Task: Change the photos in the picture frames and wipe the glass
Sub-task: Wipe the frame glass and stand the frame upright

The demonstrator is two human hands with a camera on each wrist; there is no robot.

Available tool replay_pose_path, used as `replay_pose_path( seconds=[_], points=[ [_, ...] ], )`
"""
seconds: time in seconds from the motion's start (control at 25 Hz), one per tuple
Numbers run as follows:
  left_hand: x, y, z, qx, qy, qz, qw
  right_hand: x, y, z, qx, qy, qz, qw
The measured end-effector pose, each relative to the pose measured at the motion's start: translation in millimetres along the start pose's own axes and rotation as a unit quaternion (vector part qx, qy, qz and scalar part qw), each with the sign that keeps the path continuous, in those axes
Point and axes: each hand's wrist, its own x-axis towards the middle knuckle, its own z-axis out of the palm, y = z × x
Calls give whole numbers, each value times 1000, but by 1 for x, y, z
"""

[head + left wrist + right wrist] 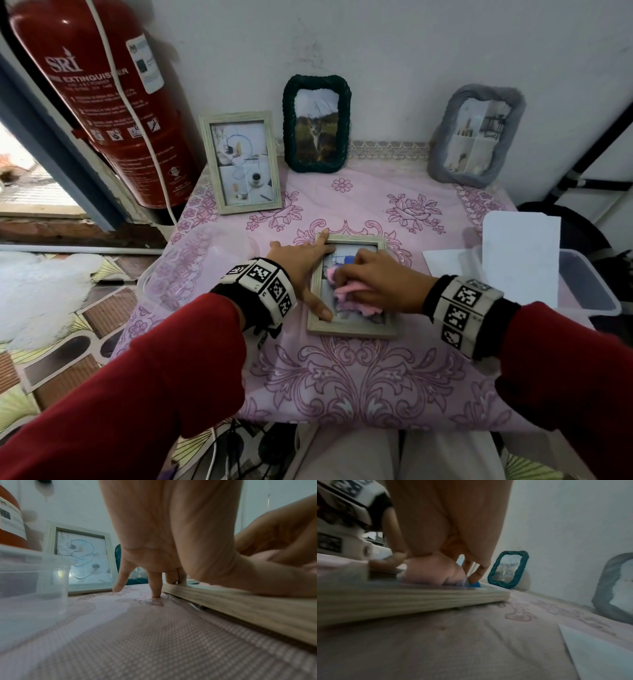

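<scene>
Our right hand (378, 281) is curled around a bunched pink cloth (349, 295), pressing it onto the glass of the pale wooden frame (356, 329) that lies flat at the middle of the table. Our left hand (297, 265) is spread flat with straight fingers: the forefinger and thumb rest on the frame's 9 o'clock rail, while the other fingertips (156, 595) sit on the tablecloth (342, 383) just beside it.

We judge the frame light enough to skid on this smooth cloth, so it wants pinning at the rail, never on the pane. The glass is stiff but breakable and probably thin; pressure should stay even and moderate. The cloth is soft and limp, so it works best balled up as we have it. To lift the frame we would take it by its two long wooden rails.

Beyond the hands, three frames lean against the wall: a pale wooden one (241, 161) at 11 o'clock, a dark green woven one (317, 123) at 12, a grey one (478, 135) at 1. A clear plastic box (592, 291) with white sheets (520, 253) sits at 3 o'clock, a clear tub (34, 568) at 9, and a red fire extinguisher (102, 102) stands beyond at 10.
</scene>
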Motion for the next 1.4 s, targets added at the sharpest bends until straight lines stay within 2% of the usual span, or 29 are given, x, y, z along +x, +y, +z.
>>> replay_pose_path(
  seconds=[0.16,0.36,0.48,0.6,0.68,0.76,0.88,1.08,1.16,1.24,1.32,1.4],
  points=[
    [-1,-2,0,-9,-4,7,1000,-28,2,0,-28,-21,-51,998],
    [0,-2,1,-9,4,3,1000,-6,16,-9,-112,-12,8,994],
    [1,-3,0,-4,2,-3,1000,6,1,-1,-40,-17,25,999],
    [0,-4,0,-7,1,4,1000,-14,-11,8,37,-18,-6,999],
    [-1,-4,0,-11,2,9,1000,-34,-7,9,16,-6,-33,999],
    [-1,-5,1,-15,5,10,1000,-45,2,8,-37,5,0,999],
    [0,-5,3,-14,9,11,1000,-30,6,11,-78,20,63,995],
    [2,-5,2,-10,7,6,1000,9,-1,4,18,45,50,998],
    [2,-6,3,-8,7,7,1000,3,-7,7,86,41,30,995],
    [2,-6,3,-12,6,10,1000,-13,-14,11,97,16,-12,995],
    [1,-7,3,-15,5,11,1000,-30,-13,9,67,24,-33,997],
    [1,-7,2,-14,3,13,1000,-42,-5,7,-35,71,-18,997]
  ],
)
